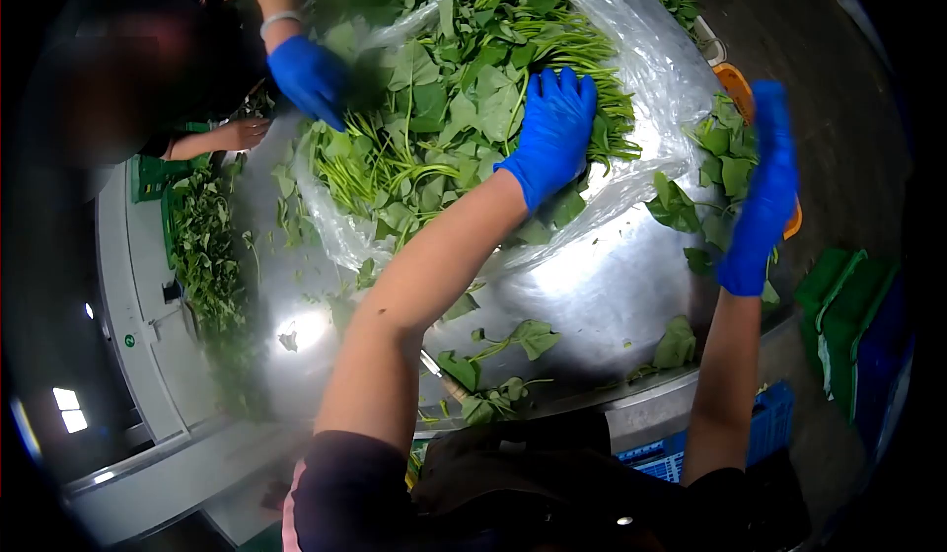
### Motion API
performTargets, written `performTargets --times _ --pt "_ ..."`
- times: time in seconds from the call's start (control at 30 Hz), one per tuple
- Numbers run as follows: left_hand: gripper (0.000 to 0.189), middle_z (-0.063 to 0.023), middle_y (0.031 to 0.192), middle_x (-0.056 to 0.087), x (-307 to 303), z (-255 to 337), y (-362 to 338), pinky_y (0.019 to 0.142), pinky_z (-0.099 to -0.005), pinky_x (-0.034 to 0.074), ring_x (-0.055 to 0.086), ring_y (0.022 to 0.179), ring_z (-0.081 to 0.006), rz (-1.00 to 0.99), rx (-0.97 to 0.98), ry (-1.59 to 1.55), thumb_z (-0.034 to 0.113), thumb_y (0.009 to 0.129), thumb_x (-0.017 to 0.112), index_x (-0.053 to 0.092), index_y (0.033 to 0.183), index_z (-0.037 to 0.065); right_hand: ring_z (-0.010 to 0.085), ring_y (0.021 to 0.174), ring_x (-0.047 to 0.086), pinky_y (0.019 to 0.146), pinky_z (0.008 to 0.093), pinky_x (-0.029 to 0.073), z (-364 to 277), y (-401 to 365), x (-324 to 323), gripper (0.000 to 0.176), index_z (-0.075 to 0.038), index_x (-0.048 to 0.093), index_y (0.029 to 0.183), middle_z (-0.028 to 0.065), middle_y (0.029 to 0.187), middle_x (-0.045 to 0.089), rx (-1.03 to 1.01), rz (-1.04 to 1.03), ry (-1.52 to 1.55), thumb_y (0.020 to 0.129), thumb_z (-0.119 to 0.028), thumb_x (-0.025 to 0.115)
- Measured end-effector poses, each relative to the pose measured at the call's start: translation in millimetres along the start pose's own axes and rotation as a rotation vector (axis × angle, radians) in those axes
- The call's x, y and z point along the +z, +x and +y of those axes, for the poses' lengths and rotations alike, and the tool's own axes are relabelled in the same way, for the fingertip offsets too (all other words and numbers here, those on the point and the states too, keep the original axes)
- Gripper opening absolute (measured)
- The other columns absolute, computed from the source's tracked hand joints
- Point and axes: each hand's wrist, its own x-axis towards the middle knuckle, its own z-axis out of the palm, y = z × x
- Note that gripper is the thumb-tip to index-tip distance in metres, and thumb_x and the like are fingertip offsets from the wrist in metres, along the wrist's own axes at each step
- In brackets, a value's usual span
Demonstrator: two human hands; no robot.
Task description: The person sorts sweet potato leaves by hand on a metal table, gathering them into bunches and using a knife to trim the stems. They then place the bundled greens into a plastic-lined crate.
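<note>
My left hand (pixel 555 133), in a blue glove, lies palm down on a heap of leafy green stems (pixel 464 98), its fingers apart on the cut stem ends. The greens rest in a clear plastic bag (pixel 656 78) spread wide on the metal table (pixel 582 305). Over at the right, my right hand (pixel 764 187), also blue-gloved, is held edge-on with fingers stretched out and nothing visible in it. Loose leaves (pixel 725 152) and an orange container (pixel 733 88) are beside and partly behind it.
Across the table, a person's blue-gloved hand (pixel 308 78) reaches to the heap; a bare hand (pixel 242 135) is below it. Stray leaves (pixel 533 338) and a wooden-handled tool (pixel 454 386) lie near the front edge. Green crates (pixel 846 325) stand right; more greens (pixel 204 246) lie left.
</note>
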Motion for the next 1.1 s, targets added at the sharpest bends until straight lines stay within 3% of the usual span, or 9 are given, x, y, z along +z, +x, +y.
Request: performTargets --times 0.1,0.23,0.3,0.33,0.5,0.7,0.83,0.97,1.1 --pt "0.082 -0.0219 0.118 0.048 6.4 0.5 -3.1 0.099 -0.0511 0.034 0.045 0.113 -0.04 0.085 0.014 0.021 0.025 0.055 0.076 0.044 0.126 0.001 0.0265 0.139 0.03 0.113 0.0346 0.024 -36.6 18.5 1.8 0.064 0.003 0.034 0.142 0.0195 0.148 0.032 -0.448 -0.094 0.099 0.097 -0.042 0.042" --pt "0.085 -0.0232 0.121 0.047 1.2 0.4 -4.3 0.101 -0.052 0.032 0.043 0.115 -0.0415 0.041 0.025 0.038 0.026 0.059 0.074 0.041 0.132 -0.002 0.0313 0.141 0.025 0.117 0.04 0.015 -102.0 8.7 35.3 0.074 0.006 0.029 0.142 0.025 0.149 0.027 -0.317 -0.309 1.06 0.095 -0.05 0.04" --pt "0.086 -0.023 0.121 0.046 1.6 0.6 -4.8 0.101 -0.0522 0.032 0.043 0.115 -0.0415 0.041 0.024 0.057 0.027 0.06 0.074 0.04 0.134 -0.002 0.0333 0.14 0.025 0.118 0.0422 0.014 -112.2 4.9 53.9 0.075 0.007 0.029 0.142 0.027 0.148 0.027 -0.438 -0.38 1.118 0.095 -0.051 0.039" --pt "0.086 -0.023 0.122 0.046 2.6 0.3 -5.0 0.101 -0.0523 0.032 0.043 0.116 -0.0415 0.042 0.024 0.061 0.027 0.06 0.074 0.04 0.133 -0.002 0.0345 0.139 0.026 0.118 0.0432 0.014 -110.6 7.1 67.0 0.074 0.008 0.029 0.142 0.0275 0.147 0.028 -0.648 -0.298 0.753 0.096 -0.05 0.038" --pt "0.086 -0.0219 0.121 0.045 -2.3 1.6 -3.0 0.102 -0.051 0.03 0.042 0.116 -0.0397 -0.016 0.004 0.054 0.028 0.061 0.075 0.04 0.133 -0.002 0.0372 0.137 0.03 0.117 0.0448 0.014 -121.3 -20.5 117.1 0.071 0.007 0.029 0.142 0.0287 0.146 0.029 -0.531 -0.289 0.991 0.098 -0.049 0.03" --pt "0.075 -0.0223 0.124 0.046 30.7 -2.7 -23.3 0.107 -0.0502 0.025 0.042 0.115 -0.0406 0.049 0.087 -0.198 0.028 0.072 0.067 0.039 0.136 -0.001 0.0386 0.135 0.032 0.117 0.0452 0.014 -75.5 -56.6 157.1 0.07 0.006 0.028 0.143 0.0289 0.145 0.031 -0.291 -0.841 0.649 0.1 -0.048 0.024" --pt "0.066 -0.0179 0.137 0.04 21.2 -4.7 -6.3 0.109 -0.0513 0.021 0.036 0.127 -0.0371 0.291 0.039 -0.594 0.026 0.081 0.057 0.037 0.14 0.003 0.0394 0.134 0.034 0.117 0.0455 0.014 -40.0 -41.6 110.0 0.069 0.006 0.027 0.143 0.0291 0.144 0.032 0.137 -0.814 1.075 0.101 -0.048 0.02" --pt "0.068 -0.0207 0.125 0.047 -5.9 -3.2 -4.2 0.105 -0.0541 0.027 0.041 0.119 -0.0408 -0.046 0.066 -0.154 0.019 0.073 0.063 0.041 0.135 0.002 0.0385 0.137 0.028 0.116 0.0456 0.015 -17.3 -52.5 73.1 0.071 0.002 0.014 0.148 0.028 0.149 0.022 0.615 -0.458 1.309 0.1 -0.05 0.019" --pt "0.072 -0.0188 0.116 0.049 -3.1 -1.4 -8.0 0.101 -0.0487 0.031 0.045 0.11 -0.0355 0.046 0.039 0.028 0.027 0.067 0.069 0.045 0.129 0.0 0.041 0.137 0.026 0.116 0.0475 0.015 10.8 -57.6 32.9 0.074 0.005 0.014 0.146 0.0306 0.147 0.025 0.522 -0.492 1.335 0.1 -0.052 0.018"
